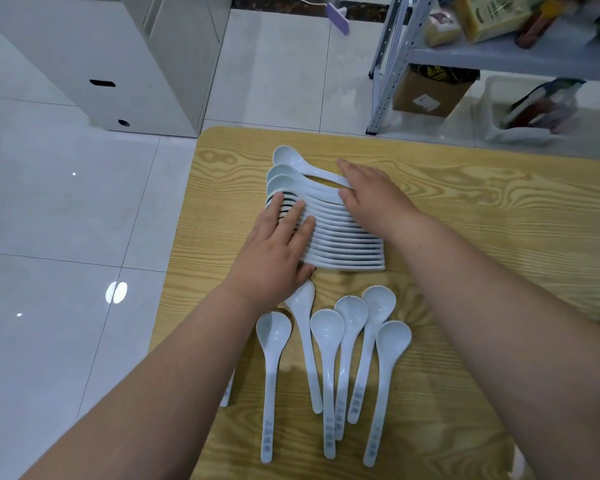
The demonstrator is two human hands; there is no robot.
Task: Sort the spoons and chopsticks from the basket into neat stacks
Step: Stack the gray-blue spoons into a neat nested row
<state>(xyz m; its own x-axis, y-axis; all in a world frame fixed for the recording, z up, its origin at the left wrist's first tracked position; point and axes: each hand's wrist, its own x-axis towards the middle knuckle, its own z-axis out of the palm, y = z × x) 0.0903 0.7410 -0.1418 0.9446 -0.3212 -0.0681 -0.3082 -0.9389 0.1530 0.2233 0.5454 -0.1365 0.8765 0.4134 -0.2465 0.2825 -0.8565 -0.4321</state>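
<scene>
Nested spoon row (343,237) lies mid-bench, bowls left, handles right. Left hand (278,251) lies flat on the bowl end, right hand (371,192) flat on the handle ends. Both grips wide, fingers straight, clasping nothing. Six loose spoons (326,341) lie just nearer, handles toward the person. Wood-grain bench (482,220); metal shelf rack (499,53) beyond it.

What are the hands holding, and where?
Nothing gripped: the left hand presses flat on the bowl end of the spoon stack, the right hand on its handles.

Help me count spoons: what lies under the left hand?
Under the left hand lie the bowl ends of the nested spoon row; the covered bowls cannot be counted.
</scene>
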